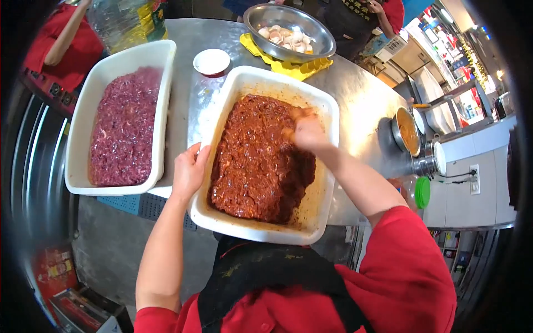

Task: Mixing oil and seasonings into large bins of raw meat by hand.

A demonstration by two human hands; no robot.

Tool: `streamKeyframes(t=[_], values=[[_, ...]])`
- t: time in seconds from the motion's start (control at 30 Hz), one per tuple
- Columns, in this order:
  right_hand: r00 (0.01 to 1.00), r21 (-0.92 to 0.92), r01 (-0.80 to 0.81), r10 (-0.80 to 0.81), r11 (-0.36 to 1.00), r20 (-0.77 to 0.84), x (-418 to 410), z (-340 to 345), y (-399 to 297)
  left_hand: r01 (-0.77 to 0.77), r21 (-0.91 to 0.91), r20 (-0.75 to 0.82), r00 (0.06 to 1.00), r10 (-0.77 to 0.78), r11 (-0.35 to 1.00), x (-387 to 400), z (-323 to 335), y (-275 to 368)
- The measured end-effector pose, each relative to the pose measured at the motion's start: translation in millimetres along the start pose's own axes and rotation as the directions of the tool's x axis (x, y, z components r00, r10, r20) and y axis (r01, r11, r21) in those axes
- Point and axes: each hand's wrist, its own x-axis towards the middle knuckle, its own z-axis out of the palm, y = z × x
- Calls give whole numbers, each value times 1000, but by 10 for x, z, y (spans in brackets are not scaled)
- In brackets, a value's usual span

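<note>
A white plastic tub (266, 236) stands in front of me with dark red seasoned meat (254, 162) inside. My left hand (190, 168) grips the tub's left rim, thumb against the side. Over the upper right part of the meat is my right hand (307, 128); its fingers are blurred and stained with red-orange seasoning, and whether they are closed on any meat does not show. To the left, a second white plastic tub (114, 190) contains purplish raw meat (125, 133). A small white lid or dish (211, 61) lies beyond the tub's upper left corner.
A steel bowl (266, 46) of eggshells rests on yellow egg trays (306, 70) at the back. A large clear plastic bottle (120, 27) is behind the left tub. A steel pot (406, 131) and green-lidded jar (422, 192) are at right. Other people stand across the steel table (354, 95).
</note>
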Motion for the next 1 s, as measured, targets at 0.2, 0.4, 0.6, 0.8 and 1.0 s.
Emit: streamKeyframes(t=[0.2,0.4,0.6,0.8,1.0], values=[[932,194,-256,188,947,311,558,233,-143,-5,-95,-12,1000,4,995,27,55,28],[567,945,35,-785,325,249,-177,1040,162,-31,-100,11,999,32,995,33,59,77],[696,-128,574,-399,809,597,384,-393,-658,46,-74,-12,999,-47,996,-48,52,11],[518,-71,782,-582,619,627,1572,33,-1003,81,-111,16,997,-80,991,-3,-3,-4],[537,-142,810,-624,569,568,1703,38,-302,102,-222,44,995,-95,970,-2,-24,-72]])
